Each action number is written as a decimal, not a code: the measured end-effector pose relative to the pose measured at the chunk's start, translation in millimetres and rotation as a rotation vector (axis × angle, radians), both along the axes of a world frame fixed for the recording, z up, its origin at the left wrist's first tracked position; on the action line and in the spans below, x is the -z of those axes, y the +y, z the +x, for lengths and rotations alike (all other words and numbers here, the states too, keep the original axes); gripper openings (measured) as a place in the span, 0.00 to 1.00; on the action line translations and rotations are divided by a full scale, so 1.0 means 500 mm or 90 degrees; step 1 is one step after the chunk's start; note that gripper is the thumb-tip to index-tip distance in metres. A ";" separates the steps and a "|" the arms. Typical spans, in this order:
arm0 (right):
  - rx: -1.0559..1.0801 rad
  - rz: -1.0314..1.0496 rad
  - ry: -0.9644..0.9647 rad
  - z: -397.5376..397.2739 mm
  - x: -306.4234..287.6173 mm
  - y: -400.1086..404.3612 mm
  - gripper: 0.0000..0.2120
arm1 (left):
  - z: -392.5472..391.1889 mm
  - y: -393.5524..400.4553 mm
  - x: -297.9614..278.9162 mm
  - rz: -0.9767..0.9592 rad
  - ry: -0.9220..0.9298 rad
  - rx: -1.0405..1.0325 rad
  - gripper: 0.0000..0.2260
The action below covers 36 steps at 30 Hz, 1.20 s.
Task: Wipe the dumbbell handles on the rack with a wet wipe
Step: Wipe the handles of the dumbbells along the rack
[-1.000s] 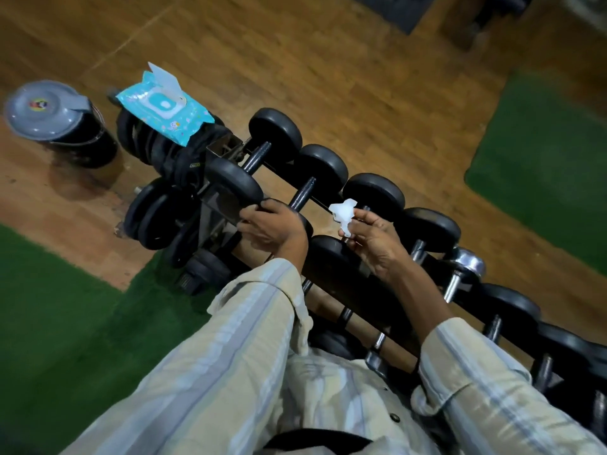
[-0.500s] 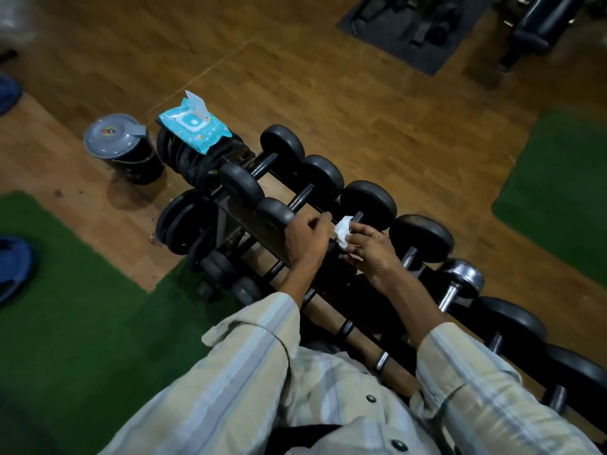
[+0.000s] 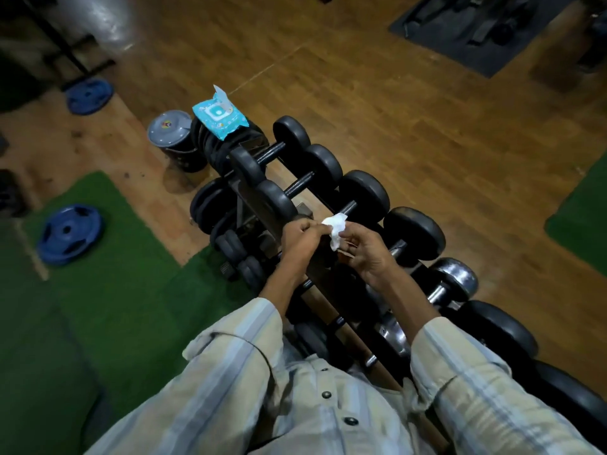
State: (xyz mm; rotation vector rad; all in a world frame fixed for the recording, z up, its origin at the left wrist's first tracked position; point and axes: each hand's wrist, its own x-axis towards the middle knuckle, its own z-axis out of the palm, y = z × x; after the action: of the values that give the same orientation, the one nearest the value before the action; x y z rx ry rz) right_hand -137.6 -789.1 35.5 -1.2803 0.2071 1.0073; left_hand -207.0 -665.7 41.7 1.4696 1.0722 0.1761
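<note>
Nearest the camera are the person's striped shirt sleeves [image 3: 236, 366], both forearms reaching forward over the dumbbell rack [image 3: 320, 270]. The left hand [image 3: 300, 239] and the right hand [image 3: 366, 249] meet just above the rack's top row, and both pinch the same small white wet wipe [image 3: 335, 228] between curled fingertips, the left at its near-left edge and the right at its lower right side. The wipe is crumpled and held clear of the metal, just in front of the handle of the third dumbbell [image 3: 348, 207] counting from the far end; whether it touches that handle cannot be told. Beyond the hands the black dumbbells run in a slanting line along the rack, with a chrome-headed one [image 3: 455, 279] to the right. At the rack's far end a blue pack of wipes [image 3: 218, 117] with its flap raised lies on stacked black plates [image 3: 215, 144]. Just beside it on the wooden floor [image 3: 394, 110] stands a grey-lidded bin [image 3: 170, 128]. A blue weight plate [image 3: 69, 234] lies on the green mat [image 3: 124, 290] to the left.
</note>
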 end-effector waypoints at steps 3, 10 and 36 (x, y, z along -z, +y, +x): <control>-0.045 -0.033 -0.046 0.004 0.016 -0.007 0.04 | -0.009 -0.008 0.011 0.018 -0.010 -0.021 0.05; -0.050 -0.133 -0.253 0.082 0.062 0.014 0.07 | 0.034 0.019 0.036 0.115 0.074 -0.112 0.03; -0.919 -0.430 -0.746 0.211 0.122 0.218 0.10 | 0.146 0.046 0.168 0.351 0.267 -0.388 0.05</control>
State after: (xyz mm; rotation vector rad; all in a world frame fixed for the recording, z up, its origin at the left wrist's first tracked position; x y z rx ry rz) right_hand -32.3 -680.0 -25.7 -2.4974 -1.6076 1.1207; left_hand -133.7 -642.8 -42.5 1.6559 1.9127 0.6563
